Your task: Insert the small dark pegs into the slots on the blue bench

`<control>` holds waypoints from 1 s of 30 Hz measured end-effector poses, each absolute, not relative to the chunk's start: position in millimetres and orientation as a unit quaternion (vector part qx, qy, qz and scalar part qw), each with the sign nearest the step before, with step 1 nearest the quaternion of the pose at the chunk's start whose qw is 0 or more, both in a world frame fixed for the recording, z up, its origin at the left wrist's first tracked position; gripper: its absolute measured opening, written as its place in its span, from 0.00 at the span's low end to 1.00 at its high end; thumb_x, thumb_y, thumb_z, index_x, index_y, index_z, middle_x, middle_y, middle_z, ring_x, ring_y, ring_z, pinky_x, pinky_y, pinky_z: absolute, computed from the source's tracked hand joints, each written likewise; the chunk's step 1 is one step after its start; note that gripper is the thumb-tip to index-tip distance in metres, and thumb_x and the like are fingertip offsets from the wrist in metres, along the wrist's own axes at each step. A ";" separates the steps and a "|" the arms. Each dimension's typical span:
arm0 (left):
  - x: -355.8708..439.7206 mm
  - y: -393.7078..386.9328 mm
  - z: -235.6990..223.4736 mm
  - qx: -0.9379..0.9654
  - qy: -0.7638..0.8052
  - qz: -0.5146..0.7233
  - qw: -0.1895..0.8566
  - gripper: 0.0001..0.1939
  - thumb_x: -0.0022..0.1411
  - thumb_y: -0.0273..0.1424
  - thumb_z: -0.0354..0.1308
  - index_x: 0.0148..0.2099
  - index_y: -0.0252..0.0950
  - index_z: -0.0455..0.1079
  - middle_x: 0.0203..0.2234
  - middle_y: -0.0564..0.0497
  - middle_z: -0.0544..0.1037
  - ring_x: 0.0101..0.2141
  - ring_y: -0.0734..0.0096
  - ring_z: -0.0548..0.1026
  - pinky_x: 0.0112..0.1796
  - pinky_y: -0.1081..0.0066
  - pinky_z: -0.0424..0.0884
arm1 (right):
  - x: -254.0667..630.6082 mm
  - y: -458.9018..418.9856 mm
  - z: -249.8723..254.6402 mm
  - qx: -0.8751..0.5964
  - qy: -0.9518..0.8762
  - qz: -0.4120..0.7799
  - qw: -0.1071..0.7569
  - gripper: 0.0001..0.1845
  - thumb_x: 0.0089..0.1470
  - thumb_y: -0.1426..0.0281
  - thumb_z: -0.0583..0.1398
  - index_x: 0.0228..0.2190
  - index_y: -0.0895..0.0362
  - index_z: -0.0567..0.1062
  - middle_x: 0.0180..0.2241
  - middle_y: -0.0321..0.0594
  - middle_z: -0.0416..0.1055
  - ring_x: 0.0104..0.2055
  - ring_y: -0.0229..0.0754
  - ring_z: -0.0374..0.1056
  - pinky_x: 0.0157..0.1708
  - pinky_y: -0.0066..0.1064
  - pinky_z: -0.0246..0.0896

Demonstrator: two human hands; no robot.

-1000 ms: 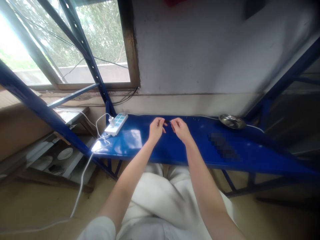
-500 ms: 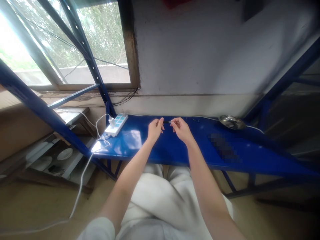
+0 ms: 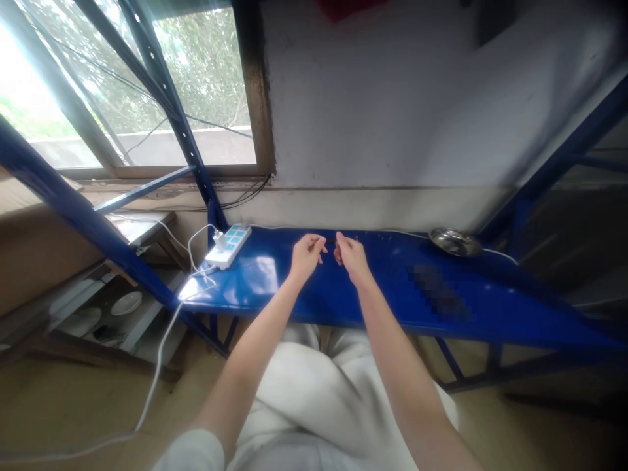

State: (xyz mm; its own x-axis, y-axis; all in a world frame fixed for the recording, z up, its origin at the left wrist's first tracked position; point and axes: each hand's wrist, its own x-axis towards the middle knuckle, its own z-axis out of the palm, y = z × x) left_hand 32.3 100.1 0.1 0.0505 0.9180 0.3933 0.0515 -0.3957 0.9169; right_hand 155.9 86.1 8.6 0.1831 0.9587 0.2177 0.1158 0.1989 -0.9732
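My left hand [image 3: 306, 256] is closed in a pinch above the blue table [image 3: 275, 297]. Facing it, my right hand [image 3: 352, 258] is curled, its thumb on top of the folded fingers. Between the two hands a short piece of a thin dark rod [image 3: 331, 243] shows, reaching from one set of fingertips to the other. It is too small and too covered by fingers to tell its kind. Several tiny slim bits [image 3: 383, 237] lie on the table behind my right hand.
A white power strip [image 3: 228, 247] with a plug and white cable lies at the table's left. To the right are a shiny metal dish [image 3: 455, 241] and a pixelated dark object [image 3: 439, 292]. Blue metal posts [image 3: 196, 170] frame both sides; a wall and window stand behind.
My right hand has turned, its fingers now curled further with the thumb on top. Less of the dark rod shows, and its lighter right end is now hidden. My left hand has barely shifted.
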 end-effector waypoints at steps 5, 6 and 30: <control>31.9 103.2 -0.5 0.588 0.381 0.583 0.412 0.14 0.55 0.39 0.57 0.37 0.32 0.67 0.24 0.52 0.75 0.14 0.83 0.66 0.19 0.78 0.63 | 157.2 84.9 10.1 -0.495 -0.545 0.366 0.568 0.26 0.49 0.49 0.54 0.15 0.56 0.60 0.13 0.30 0.57 0.15 0.30 0.53 0.17 0.25 0.50; 31.8 103.3 -0.3 0.582 0.381 0.586 0.415 0.14 0.55 0.39 0.57 0.37 0.32 0.67 0.24 0.51 0.75 0.14 0.83 0.66 0.19 0.78 0.63 | 158.1 84.3 10.7 -0.498 -0.555 0.360 0.560 0.26 0.49 0.49 0.54 0.15 0.56 0.61 0.13 0.30 0.58 0.15 0.30 0.53 0.17 0.25 0.50; 15.9 107.0 8.9 0.505 0.446 0.627 0.390 0.18 0.49 0.45 0.60 0.29 0.33 0.66 0.17 0.55 0.71 0.13 0.84 0.62 0.15 0.80 0.57 | 187.4 94.5 6.6 -0.541 -0.714 0.140 0.422 0.11 0.49 0.63 0.57 0.29 0.56 0.76 0.29 0.39 0.68 0.27 0.37 0.62 0.30 0.32 0.59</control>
State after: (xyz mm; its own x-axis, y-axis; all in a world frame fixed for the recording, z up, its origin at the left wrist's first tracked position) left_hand 15.9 107.0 8.9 -0.1847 0.9404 0.2854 -0.0386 -0.2971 0.9541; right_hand 187.4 94.5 6.6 -0.0588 0.8902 0.4519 0.6542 0.3763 -0.6561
